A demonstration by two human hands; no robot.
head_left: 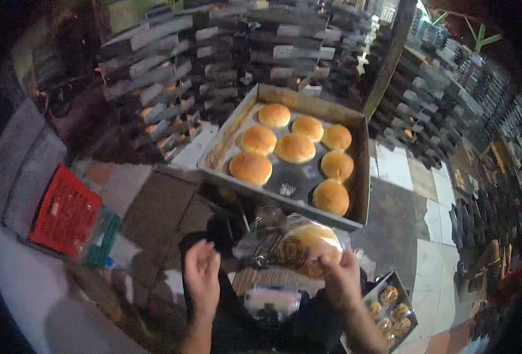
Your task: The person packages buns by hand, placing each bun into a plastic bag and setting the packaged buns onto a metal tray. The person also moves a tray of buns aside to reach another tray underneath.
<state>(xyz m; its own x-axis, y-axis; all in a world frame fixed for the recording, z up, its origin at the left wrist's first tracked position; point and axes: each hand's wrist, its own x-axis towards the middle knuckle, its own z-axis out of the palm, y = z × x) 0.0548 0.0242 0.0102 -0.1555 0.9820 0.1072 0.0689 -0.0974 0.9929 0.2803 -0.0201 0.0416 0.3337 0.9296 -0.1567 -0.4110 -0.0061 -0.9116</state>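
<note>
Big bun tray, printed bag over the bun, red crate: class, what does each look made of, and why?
Tray: probably dull metal; thin, greyish, browned walls.
Bag: likely clear, glossy plastic film; highlights, bun showing through.
Red crate: probably plastic; even colour, perforated-looking side.

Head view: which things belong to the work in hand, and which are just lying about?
Seem part of it:
bagged bun, at the right hand
tray, with loose buns
apparently wrapped buns, lower right

Seem just lying about:
red crate
green crate, beside it
</note>
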